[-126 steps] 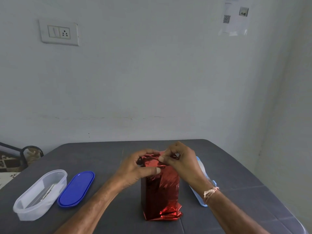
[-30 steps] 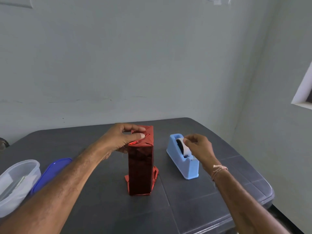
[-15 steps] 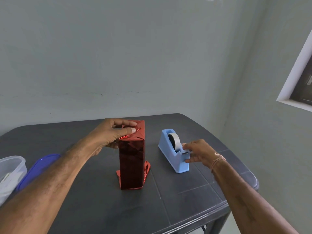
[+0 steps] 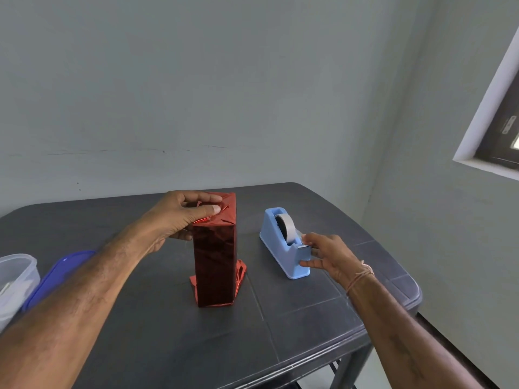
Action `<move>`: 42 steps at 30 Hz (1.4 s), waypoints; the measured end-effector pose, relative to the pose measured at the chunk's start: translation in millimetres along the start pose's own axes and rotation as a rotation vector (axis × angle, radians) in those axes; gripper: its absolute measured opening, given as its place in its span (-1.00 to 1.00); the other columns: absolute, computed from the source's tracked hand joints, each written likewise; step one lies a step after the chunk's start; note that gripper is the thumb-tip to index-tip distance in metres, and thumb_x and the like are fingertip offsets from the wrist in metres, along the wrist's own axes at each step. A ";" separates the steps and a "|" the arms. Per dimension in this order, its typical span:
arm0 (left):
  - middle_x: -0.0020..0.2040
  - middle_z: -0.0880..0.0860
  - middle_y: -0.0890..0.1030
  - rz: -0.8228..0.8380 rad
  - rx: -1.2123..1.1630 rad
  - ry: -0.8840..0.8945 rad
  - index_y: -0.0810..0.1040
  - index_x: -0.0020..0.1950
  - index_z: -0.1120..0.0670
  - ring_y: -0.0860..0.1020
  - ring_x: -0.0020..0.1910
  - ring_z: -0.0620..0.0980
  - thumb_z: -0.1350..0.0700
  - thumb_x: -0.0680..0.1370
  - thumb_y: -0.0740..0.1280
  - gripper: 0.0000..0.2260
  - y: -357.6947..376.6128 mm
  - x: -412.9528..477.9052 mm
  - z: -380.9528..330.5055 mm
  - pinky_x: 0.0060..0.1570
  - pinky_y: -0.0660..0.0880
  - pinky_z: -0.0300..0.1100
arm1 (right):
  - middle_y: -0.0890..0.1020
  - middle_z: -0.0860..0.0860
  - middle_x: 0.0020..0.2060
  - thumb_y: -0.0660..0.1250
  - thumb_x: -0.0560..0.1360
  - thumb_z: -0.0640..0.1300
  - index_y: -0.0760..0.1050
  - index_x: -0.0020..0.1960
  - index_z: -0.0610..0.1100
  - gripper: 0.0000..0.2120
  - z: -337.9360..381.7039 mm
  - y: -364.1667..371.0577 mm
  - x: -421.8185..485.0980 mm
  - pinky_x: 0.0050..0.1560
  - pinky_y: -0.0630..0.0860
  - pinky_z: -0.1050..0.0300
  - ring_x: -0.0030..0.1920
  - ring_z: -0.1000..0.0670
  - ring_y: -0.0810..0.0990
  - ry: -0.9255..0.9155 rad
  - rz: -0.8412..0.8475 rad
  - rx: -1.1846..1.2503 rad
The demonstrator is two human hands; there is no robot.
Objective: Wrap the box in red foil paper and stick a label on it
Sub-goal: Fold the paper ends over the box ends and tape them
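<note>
The tall box wrapped in red foil (image 4: 214,262) stands upright in the middle of the dark table (image 4: 306,321), with crumpled foil flaring out at its base. My left hand (image 4: 177,217) grips its top: the thumb presses the folded foil flaps down and the fingers curl over the far edge. To the right sits a light blue tape dispenser (image 4: 283,248) holding a roll of tape (image 4: 286,227). My right hand (image 4: 328,256) is at the dispenser's cutter end, its fingertips pinching a clear strip of tape drawn from the roll.
A clear plastic container (image 4: 15,279) and its blue lid (image 4: 56,276) lie at the table's left edge. The table's rounded right corner and front edge are close to the dispenser. A window frame (image 4: 497,130) is set in the right wall.
My right hand left the box top, reached to the tape roll and drew the tape down to the cutter. My left hand stayed on the folded top. The view turned right.
</note>
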State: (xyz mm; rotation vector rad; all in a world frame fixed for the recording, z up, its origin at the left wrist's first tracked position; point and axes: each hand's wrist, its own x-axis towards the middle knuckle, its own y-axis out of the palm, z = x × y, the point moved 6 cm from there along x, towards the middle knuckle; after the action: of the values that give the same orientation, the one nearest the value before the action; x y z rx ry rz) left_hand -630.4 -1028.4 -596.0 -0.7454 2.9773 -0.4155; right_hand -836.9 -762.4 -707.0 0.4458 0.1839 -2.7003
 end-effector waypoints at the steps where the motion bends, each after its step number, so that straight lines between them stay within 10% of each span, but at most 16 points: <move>1: 0.11 0.01 0.62 -0.001 0.001 -0.001 0.72 0.13 -0.13 0.62 -0.17 -0.04 0.04 0.49 0.52 -0.77 0.2 0.1 -0.1 -0.47 0.56 -0.25 | 0.59 -0.20 0.23 0.43 0.59 -0.15 0.59 0.08 -0.27 -0.82 -3.0 -1.0 -0.5 -0.08 0.73 -0.08 0.17 -0.20 0.66 -0.011 -0.004 0.012; 25: 0.12 0.02 0.64 -0.021 0.020 -0.010 0.72 0.13 -0.14 0.60 -0.16 -0.04 0.04 0.50 0.52 -0.78 0.8 -4.1 -2.1 -0.47 0.56 -0.26 | 0.71 -0.17 -0.06 0.47 0.55 -0.10 0.65 0.03 -0.37 -0.70 -43.7 -1.8 -14.9 -0.11 0.70 0.21 -0.03 -0.03 0.69 -0.259 -0.077 0.219; 32: 0.14 0.03 0.63 -0.018 0.035 -0.016 0.72 0.14 -0.15 0.61 -0.15 -0.04 0.04 0.50 0.51 -0.77 2.9 -4.3 -1.9 -0.46 0.57 -0.24 | 0.75 -0.19 -0.14 0.51 0.53 -0.13 0.72 -0.11 -0.20 -0.87 -83.9 -9.5 -5.1 0.12 0.67 -0.23 0.00 -0.24 0.74 -0.154 -0.252 0.082; 37: 0.06 -0.02 0.65 -0.007 0.033 -0.005 0.72 0.12 -0.15 0.60 -0.23 -0.12 0.04 0.51 0.51 -0.79 7.4 -5.5 -0.5 -0.45 0.55 -0.25 | 0.68 -0.13 -0.24 0.44 0.59 -0.10 0.68 -0.12 -0.20 -0.81 -66.0 -8.6 -33.1 -0.07 0.60 0.03 -0.20 -0.01 0.56 -0.263 -0.256 0.045; 42: -0.03 -0.04 0.66 0.005 0.025 0.020 0.73 0.10 -0.14 0.56 -0.38 -0.24 0.04 0.52 0.51 -0.82 12.1 -6.3 -0.5 -0.45 0.52 -0.27 | 0.70 -0.07 -0.10 0.42 0.59 0.07 0.68 0.00 -0.18 -0.70 25.6 25.1 -74.8 -0.02 0.58 0.16 -0.06 0.06 0.63 -0.442 0.120 -0.126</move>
State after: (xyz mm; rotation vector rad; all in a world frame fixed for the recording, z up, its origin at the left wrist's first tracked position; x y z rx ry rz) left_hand -630.4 -1015.0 -598.9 -0.7360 2.9859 -0.4622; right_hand -768.9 -763.2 -659.6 -0.1749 0.1916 -2.5738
